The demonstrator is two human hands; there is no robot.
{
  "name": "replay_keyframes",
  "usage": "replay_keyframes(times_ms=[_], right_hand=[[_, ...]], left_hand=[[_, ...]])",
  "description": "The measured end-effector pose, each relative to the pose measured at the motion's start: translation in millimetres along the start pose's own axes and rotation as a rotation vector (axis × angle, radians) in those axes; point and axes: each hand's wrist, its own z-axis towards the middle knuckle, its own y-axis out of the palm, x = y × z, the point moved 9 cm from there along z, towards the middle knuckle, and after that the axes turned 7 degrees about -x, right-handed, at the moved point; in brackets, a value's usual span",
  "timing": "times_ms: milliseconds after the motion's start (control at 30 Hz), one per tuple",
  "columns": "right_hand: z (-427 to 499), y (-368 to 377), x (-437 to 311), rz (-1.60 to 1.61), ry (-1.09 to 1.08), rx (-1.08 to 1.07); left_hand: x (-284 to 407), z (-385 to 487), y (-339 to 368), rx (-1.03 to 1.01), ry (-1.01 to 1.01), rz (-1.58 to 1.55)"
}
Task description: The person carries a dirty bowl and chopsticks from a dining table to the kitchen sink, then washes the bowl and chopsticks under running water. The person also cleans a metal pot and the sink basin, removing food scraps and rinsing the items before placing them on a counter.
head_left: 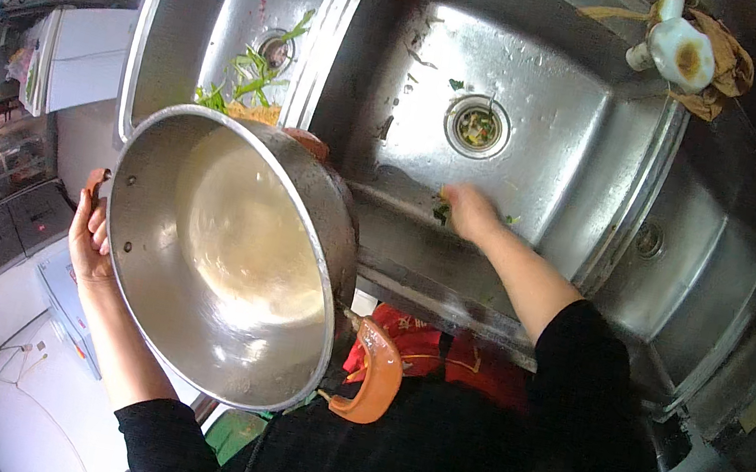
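My left hand (91, 242) grips the left side of a large, deep metal pot (224, 247) by its orange-brown handle (96, 180). The pot is tilted over the sink's near left edge, its wide mouth facing me. Its inside is shiny and its pale bottom looks wet; whether liquid stands in it, I cannot tell. A second orange handle (374, 379) sticks out close to my body. My right hand (471, 213) is low in the middle basin (542, 166), beside small green scraps (441, 212). Its fingertips are turned away, so what they hold is unclear.
Food scraps fill the middle drain strainer (478, 128), and dark bits lie left of it. Green leaves (255, 74) lie around the left basin's drain (276, 53). A third basin (659, 278) is at right. White taps (681, 54) overhang the back rim.
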Motion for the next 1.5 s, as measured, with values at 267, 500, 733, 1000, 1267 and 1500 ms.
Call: replay_keyframes(times_ms=[267,500,733,1000,1267,1500], right_hand=[[20,-24,-18,-0.077,-0.184,0.122],[36,-47,-53,-0.226,-0.346,0.352],[61,-17,-160,-0.603,-0.805,0.615],[47,-72,-67,-0.677,-0.583,0.207],[67,-149,-122,-0.535,-0.634,0.685],[128,-153,-141,-0.528,-0.456,0.581]], left_hand=[[3,-3,-17,0.09,0.012,0.0],[1,-1,-11,0.017,0.007,0.007],[-1,-3,-7,0.056,-0.02,-0.008],[2,-6,-18,0.206,0.026,-0.003],[1,-6,-14,0.187,0.031,0.014],[2,-6,-8,0.146,0.027,0.027]])
